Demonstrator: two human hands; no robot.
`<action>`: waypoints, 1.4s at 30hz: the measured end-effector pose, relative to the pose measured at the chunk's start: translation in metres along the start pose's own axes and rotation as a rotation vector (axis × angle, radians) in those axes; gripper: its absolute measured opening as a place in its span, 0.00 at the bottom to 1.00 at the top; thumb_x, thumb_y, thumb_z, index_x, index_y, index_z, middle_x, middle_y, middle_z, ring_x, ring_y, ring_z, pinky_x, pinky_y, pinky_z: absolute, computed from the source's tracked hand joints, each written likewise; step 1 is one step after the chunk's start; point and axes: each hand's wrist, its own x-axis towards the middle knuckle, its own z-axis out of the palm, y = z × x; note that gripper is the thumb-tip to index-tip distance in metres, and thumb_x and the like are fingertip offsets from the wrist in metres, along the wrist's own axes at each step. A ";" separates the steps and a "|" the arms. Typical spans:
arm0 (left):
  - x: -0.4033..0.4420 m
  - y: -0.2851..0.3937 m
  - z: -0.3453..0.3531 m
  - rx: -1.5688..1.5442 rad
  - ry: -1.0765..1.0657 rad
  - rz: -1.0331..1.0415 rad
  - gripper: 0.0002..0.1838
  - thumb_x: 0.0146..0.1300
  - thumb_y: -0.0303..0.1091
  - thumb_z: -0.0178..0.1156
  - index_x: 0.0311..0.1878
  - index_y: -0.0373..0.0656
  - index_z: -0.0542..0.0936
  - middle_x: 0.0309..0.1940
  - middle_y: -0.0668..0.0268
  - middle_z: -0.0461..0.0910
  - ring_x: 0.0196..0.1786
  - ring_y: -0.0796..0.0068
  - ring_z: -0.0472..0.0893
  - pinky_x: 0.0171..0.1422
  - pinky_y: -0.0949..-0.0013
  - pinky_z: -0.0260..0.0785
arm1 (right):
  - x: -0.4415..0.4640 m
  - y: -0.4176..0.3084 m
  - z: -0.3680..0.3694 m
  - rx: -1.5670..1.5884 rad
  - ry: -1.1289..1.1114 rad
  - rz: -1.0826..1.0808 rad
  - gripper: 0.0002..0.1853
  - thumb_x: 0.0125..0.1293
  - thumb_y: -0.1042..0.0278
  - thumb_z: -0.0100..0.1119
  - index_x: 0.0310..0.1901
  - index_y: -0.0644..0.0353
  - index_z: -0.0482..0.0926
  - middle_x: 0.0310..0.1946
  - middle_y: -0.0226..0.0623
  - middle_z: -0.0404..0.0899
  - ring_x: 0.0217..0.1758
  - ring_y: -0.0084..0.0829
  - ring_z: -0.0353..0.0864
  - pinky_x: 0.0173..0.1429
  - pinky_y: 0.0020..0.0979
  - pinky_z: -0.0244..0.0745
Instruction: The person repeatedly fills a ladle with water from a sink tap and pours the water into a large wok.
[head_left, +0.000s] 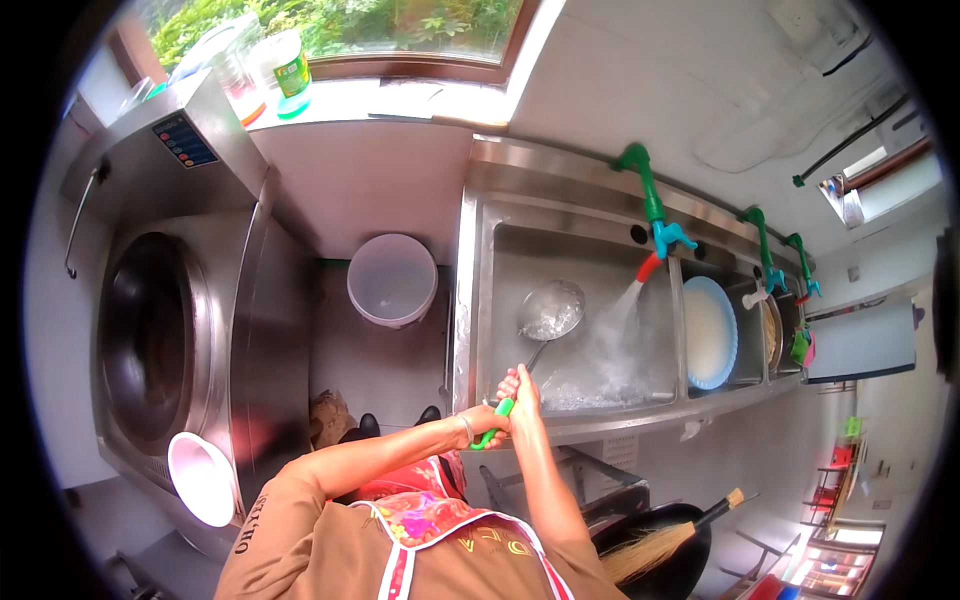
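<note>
Both hands are on a long-handled metal ladle (552, 310), whose round, shiny bowl is over the left sink basin (510, 262). My left hand (484, 424) is closed around the green grip at the near end. Farther up the handle, close to the bowl, is my right hand (520, 388), also closed. The bowl looks wet and glistening; I cannot tell how much water it holds. Beside it, water pours from a turquoise tap (670, 238) through a short red hose (648, 267) and splashes on the basin floor.
A pale blue basin (710, 333) of whitish liquid stands in the middle compartment. Left of the sink, a white bucket (393, 280) is on the floor. A large wok stove (150, 340) bears a white bowl (202, 480). Bottom right, a straw brush (650, 550) lies across a black wok (690, 560).
</note>
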 end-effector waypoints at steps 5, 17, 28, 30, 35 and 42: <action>-0.003 0.009 0.002 0.484 0.286 0.224 0.07 0.47 0.32 0.53 0.24 0.39 0.67 0.14 0.66 0.70 0.12 0.77 0.68 0.15 0.75 0.60 | 0.014 -0.010 0.008 0.259 -0.237 0.237 0.17 0.61 0.53 0.46 0.28 0.61 0.70 0.10 0.22 0.54 0.12 0.17 0.53 0.18 0.20 0.51; -0.080 -0.002 0.013 1.178 0.605 0.405 0.17 0.48 0.38 0.51 0.34 0.32 0.65 0.23 0.48 0.75 0.27 0.51 0.76 0.32 0.55 0.67 | -0.043 0.023 0.051 0.652 -0.624 0.179 0.13 0.63 0.61 0.44 0.28 0.62 0.68 0.08 0.23 0.49 0.07 0.14 0.46 0.10 0.17 0.47; -0.168 -0.042 -0.021 1.036 0.618 0.597 0.16 0.46 0.34 0.52 0.33 0.31 0.65 0.19 0.51 0.74 0.24 0.53 0.76 0.27 0.57 0.68 | -0.101 0.073 0.106 0.447 -0.708 0.231 0.11 0.65 0.63 0.39 0.26 0.56 0.62 0.11 0.22 0.48 0.09 0.14 0.45 0.11 0.17 0.46; -0.193 -0.048 -0.029 1.000 0.663 0.698 0.15 0.45 0.33 0.52 0.32 0.31 0.65 0.19 0.51 0.74 0.24 0.53 0.75 0.27 0.57 0.67 | -0.116 0.091 0.129 0.407 -0.727 0.282 0.12 0.66 0.62 0.37 0.28 0.59 0.64 0.10 0.22 0.48 0.09 0.14 0.45 0.11 0.18 0.45; -0.255 -0.084 -0.058 0.928 0.875 0.773 0.14 0.44 0.31 0.51 0.31 0.30 0.64 0.15 0.51 0.73 0.20 0.54 0.75 0.24 0.58 0.67 | -0.139 0.155 0.182 0.299 -0.811 0.428 0.12 0.66 0.64 0.36 0.28 0.60 0.63 0.11 0.23 0.47 0.10 0.15 0.44 0.13 0.18 0.43; -0.335 -0.135 -0.087 0.758 1.324 0.780 0.12 0.45 0.31 0.50 0.30 0.32 0.63 0.12 0.53 0.72 0.17 0.55 0.75 0.21 0.58 0.67 | -0.172 0.263 0.261 0.156 -0.913 0.799 0.11 0.65 0.65 0.38 0.27 0.59 0.64 0.09 0.21 0.48 0.09 0.13 0.45 0.12 0.17 0.45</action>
